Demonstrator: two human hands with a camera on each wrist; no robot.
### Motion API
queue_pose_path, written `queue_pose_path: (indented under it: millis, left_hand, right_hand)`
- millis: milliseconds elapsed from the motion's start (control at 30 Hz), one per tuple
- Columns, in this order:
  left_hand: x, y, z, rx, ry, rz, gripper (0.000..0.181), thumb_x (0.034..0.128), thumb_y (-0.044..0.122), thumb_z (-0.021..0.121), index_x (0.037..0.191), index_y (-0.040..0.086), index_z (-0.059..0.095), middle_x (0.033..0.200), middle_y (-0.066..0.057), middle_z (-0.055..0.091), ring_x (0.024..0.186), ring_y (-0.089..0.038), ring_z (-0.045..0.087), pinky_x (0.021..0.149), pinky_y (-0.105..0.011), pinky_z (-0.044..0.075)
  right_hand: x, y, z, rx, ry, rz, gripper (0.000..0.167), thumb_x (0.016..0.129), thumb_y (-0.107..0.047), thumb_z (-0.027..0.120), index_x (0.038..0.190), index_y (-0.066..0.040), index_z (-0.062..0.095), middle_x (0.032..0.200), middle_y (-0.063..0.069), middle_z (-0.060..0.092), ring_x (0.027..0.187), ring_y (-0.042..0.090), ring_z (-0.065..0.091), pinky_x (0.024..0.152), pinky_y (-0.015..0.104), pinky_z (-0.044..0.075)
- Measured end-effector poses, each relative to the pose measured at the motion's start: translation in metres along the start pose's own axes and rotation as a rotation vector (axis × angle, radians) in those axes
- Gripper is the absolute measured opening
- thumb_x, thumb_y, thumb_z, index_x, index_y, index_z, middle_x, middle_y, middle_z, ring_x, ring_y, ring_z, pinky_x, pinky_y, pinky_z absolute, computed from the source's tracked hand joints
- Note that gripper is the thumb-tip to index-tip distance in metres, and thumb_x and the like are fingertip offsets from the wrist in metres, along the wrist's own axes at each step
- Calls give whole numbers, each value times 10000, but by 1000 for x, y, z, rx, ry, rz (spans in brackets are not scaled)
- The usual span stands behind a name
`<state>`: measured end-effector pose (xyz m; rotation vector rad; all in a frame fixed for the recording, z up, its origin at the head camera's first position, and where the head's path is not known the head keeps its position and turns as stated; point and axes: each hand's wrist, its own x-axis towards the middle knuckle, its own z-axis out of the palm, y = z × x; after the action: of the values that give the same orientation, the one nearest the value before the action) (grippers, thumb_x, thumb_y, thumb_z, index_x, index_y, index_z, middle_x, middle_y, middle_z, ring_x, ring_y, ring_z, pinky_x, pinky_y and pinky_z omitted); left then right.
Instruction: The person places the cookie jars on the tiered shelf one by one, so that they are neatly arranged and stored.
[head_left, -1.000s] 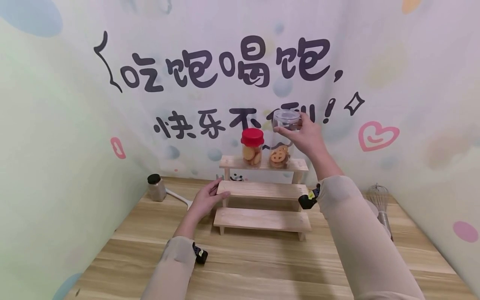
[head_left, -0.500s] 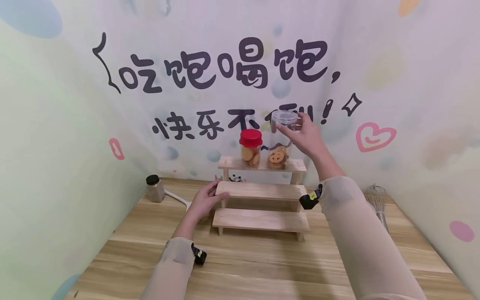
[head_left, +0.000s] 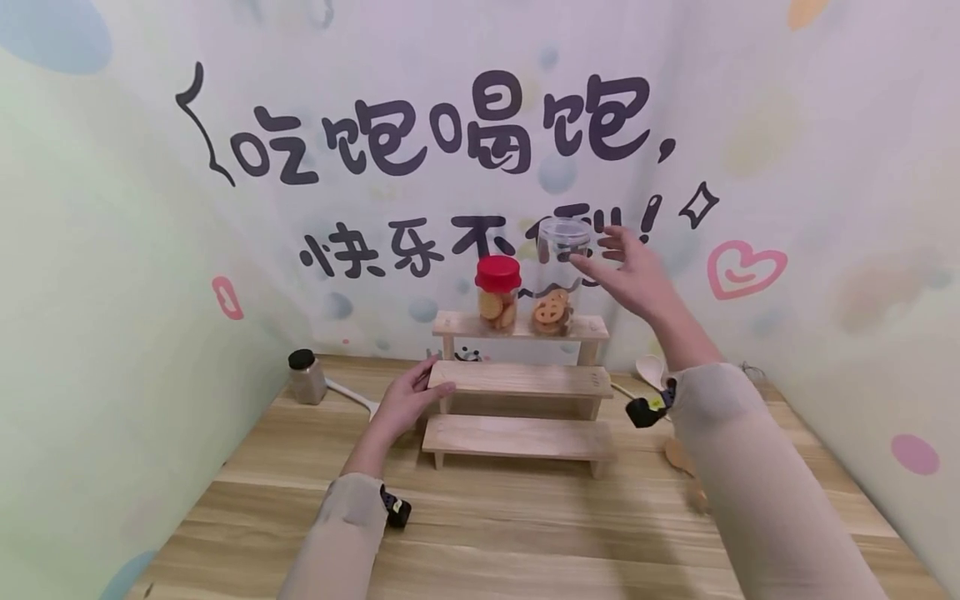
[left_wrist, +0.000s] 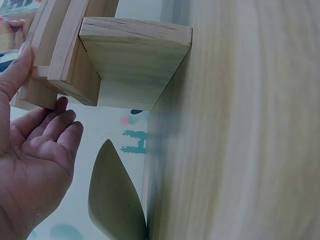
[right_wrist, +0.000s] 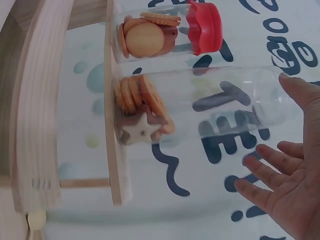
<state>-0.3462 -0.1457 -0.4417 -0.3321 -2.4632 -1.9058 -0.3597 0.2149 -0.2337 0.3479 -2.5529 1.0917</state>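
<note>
A three-tier wooden shelf stand [head_left: 517, 379] stands on the table. My left hand [head_left: 405, 400] holds the left end of its middle tier, thumb on top and fingers beneath, as the left wrist view shows. On the top tier, a tall clear jar [right_wrist: 210, 102] with a clear lid contains several cookies, one star-shaped. To its left is a shorter clear jar with a red lid [head_left: 498, 273], also with cookies inside. My right hand [head_left: 633, 271] is beside the tall jar's upper right, fingers spread and apart from it; the thumb [right_wrist: 300, 90] lies close to the lid.
A black-lidded jar [head_left: 306, 379] and a white-handled utensil [head_left: 348, 393] lie at the table's left back. Right of the stand are a white spoon [head_left: 651, 371], a wooden utensil [head_left: 678, 456] and part of a whisk, partly behind my right arm. A printed wall stands close behind.
My right hand has let go of the tall jar and drawn back to the right, its fingers spreading. The jar stays on the top tier. My left hand keeps its hold.
</note>
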Motion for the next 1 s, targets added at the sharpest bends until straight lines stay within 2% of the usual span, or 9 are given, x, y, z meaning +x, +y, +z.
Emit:
queue_pose_path:
  millis: [267, 467, 567, 633, 700, 733, 867, 967, 1000]
  left_hand:
    - [3, -1, 1, 7, -6, -19, 861, 859, 468, 788, 1568, 203, 379, 1610, -104, 334, 1450, -259, 369, 1141, -410, 381]
    - [2, -2, 0, 17, -4, -21, 890, 841, 504, 789, 1568, 193, 381, 1613, -116, 325, 1452, -277, 363, 1141, -420, 379]
    - [1, -3, 0, 17, -3, -19, 892, 844, 503, 786, 1570, 181, 378, 1612, -124, 326, 1452, -282, 363, 1141, -426, 378]
    - [1, -3, 0, 19, 1, -18, 879, 848, 498, 785, 1567, 190, 384, 1609, -125, 331, 1450, -281, 367, 1139, -424, 380]
    - [1, -3, 0, 26, 6, -17, 863, 853, 494, 781, 1564, 199, 390, 1608, -123, 335, 1448, -277, 372, 1139, -420, 382]
    - [1, -3, 0, 29, 8, -18, 858, 852, 499, 780, 1562, 208, 394, 1607, -119, 337, 1446, -272, 375, 1139, -416, 383]
    - [0, -1, 0, 40, 10, -17, 859, 855, 501, 776, 1562, 201, 393, 1605, -119, 340, 1444, -268, 379, 1141, -411, 381]
    - [0, 0, 1, 34, 13, -18, 853, 857, 488, 781, 1559, 195, 397, 1601, -123, 346, 1442, -268, 381, 1142, -406, 380]
    - [0, 0, 1, 31, 13, -17, 854, 857, 483, 783, 1559, 186, 398, 1598, -127, 350, 1440, -269, 384, 1141, -404, 381]
  right_hand:
    - [-70, 38, -45, -22, 35, -76, 787, 917, -479, 720, 1499, -56, 401, 1459, 179, 521, 1354, 352, 471, 1114, 592, 373]
    - [-141, 91, -68, -99, 33, -28, 709, 941, -355, 730, 1494, -47, 410, 1439, 207, 528, 1308, 391, 492, 1034, 636, 407]
    - [-177, 117, -72, -117, 30, 6, 706, 951, -325, 723, 1508, -41, 395, 1434, 237, 520, 1279, 429, 501, 1074, 331, 462]
    - [-197, 133, -71, -114, 33, 27, 702, 956, -305, 719, 1513, -31, 390, 1423, 265, 517, 1262, 416, 523, 977, 123, 453]
    - [-212, 145, -70, -102, 38, 52, 685, 962, -292, 713, 1499, -8, 397, 1410, 289, 512, 1242, 433, 530, 839, -18, 375]
    - [-218, 151, -68, -93, 42, 58, 681, 962, -278, 714, 1493, 8, 398, 1404, 302, 508, 1235, 432, 530, 838, -11, 392]
    - [-237, 168, -59, -57, 59, 85, 639, 958, -240, 721, 1452, 36, 425, 1376, 294, 522, 1188, 123, 579, 810, 15, 448]
    - [-247, 177, -49, -42, 74, 91, 629, 947, -225, 734, 1427, 55, 439, 1344, 278, 544, 1074, -168, 461, 796, 24, 465]
    - [-250, 180, -46, -44, 78, 99, 635, 943, -226, 739, 1421, 63, 437, 1302, 275, 562, 1044, -189, 454, 781, 27, 471]
